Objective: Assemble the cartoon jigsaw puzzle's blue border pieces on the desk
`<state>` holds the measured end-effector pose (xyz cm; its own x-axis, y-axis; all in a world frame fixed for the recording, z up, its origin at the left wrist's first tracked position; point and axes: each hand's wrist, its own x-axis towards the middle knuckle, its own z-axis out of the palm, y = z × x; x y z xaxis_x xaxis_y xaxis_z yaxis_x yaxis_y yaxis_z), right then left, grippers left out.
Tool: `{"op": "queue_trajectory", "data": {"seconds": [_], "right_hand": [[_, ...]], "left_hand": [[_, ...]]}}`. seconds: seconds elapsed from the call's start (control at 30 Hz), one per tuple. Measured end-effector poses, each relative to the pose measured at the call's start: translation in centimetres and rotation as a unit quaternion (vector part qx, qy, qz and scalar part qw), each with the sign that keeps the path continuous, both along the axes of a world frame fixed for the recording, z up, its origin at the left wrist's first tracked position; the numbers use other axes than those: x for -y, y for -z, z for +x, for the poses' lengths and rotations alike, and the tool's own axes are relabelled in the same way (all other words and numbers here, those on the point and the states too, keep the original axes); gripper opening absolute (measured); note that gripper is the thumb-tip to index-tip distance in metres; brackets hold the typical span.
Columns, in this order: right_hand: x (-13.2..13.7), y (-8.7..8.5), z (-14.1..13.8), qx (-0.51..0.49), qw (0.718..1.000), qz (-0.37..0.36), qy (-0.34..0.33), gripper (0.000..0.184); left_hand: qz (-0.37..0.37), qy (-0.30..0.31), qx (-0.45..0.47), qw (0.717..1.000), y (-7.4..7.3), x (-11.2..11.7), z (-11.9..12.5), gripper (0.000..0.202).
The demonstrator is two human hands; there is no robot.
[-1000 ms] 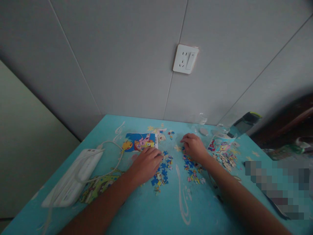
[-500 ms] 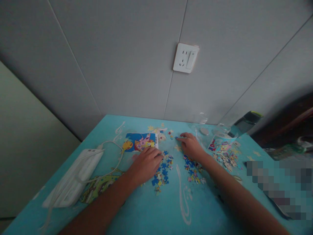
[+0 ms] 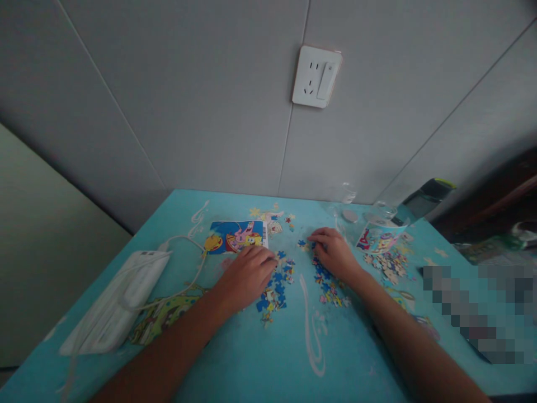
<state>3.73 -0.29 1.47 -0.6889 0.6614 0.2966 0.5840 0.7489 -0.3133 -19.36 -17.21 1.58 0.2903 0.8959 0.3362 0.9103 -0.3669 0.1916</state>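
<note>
Small blue-and-yellow jigsaw pieces [image 3: 274,296], several seemingly joined, form a patch in the middle of the table. At the upper left of this patch rests my left hand [image 3: 250,275]; its fingers are bent together, and whatever is under them is hidden. My right hand [image 3: 334,253] lies low over a pile of loose jigsaw pieces [image 3: 329,291], fingers partly extended with a gap to the thumb. A single blue jigsaw piece [image 3: 302,244] lies just left of its fingertips. Behind my left hand is a picture card [image 3: 239,235] with cartoon figures.
A white power strip [image 3: 121,299] with its cable lies at left. On the right stand a clear tub [image 3: 380,235] with a cartoon label, more loose pieces [image 3: 390,266] and a round lid [image 3: 349,215]. A wall with a socket [image 3: 318,76] bounds the table's back.
My right hand has come slightly nearer to me, over the loose pile. The blue piece at its fingertip now lies apart from it. My left hand stays by the patch; the view has shifted slightly.
</note>
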Motion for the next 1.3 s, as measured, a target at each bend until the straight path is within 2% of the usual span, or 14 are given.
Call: {"op": "queue_trajectory", "data": {"seconds": [0.2, 0.4, 0.47, 0.63, 0.77, 0.83, 0.97, 1.07, 1.17, 1.3], "right_hand": [[2.2, -0.6, -0.4, 0.071, 0.997, 0.029, -0.025, 0.037], [4.5, -1.1, -2.2, 0.06, 0.991, 0.039, -0.113, 0.039], [4.2, -1.0, -2.5, 0.051, 0.99, 0.034, -0.124, 0.043], [2.2, 0.0, -3.3, 0.04, 0.995, 0.038, -0.087, 0.054], [1.7, 0.2, -3.4, 0.052, 0.994, 0.04, -0.086, 0.062], [2.0, -0.3, -2.9, 0.067, 0.994, 0.05, -0.076, 0.06], [2.8, -2.0, -1.0, 0.136, 0.985, 0.104, -0.034, 0.043], [3.1, -2.6, -0.3, 0.15, 0.981, 0.125, -0.017, 0.037], [2.4, -2.4, -1.3, 0.11, 0.988, 0.102, -0.038, 0.042], [0.3, -1.7, -4.3, 0.096, 0.991, 0.064, -0.074, 0.057]], "left_hand": [[-0.01, 0.005, 0.0, 1.0, 0.0, 0.0, 0.2, 0.024], [-0.005, -0.001, 0.015, 1.0, -0.1, 0.1, 0.2, 0.026], [-0.008, 0.004, 0.014, 1.0, 0.0, 0.1, 0.2, 0.026], [-0.019, 0.035, 0.018, 0.999, 0.2, 0.1, 0.4, 0.035], [-0.036, 0.036, 0.02, 0.999, 0.2, 0.2, 0.4, 0.035], [-0.037, 0.036, 0.02, 0.998, 0.2, 0.2, 0.4, 0.034], [-0.043, 0.039, 0.015, 0.998, -0.1, 0.2, 0.5, 0.031], [-0.046, 0.037, 0.013, 0.998, -0.3, 0.3, 0.6, 0.031], [-0.046, 0.04, 0.014, 0.998, -0.3, 0.4, 0.7, 0.029], [-0.039, 0.065, 0.016, 0.997, -0.2, 0.4, 0.7, 0.029]]}}
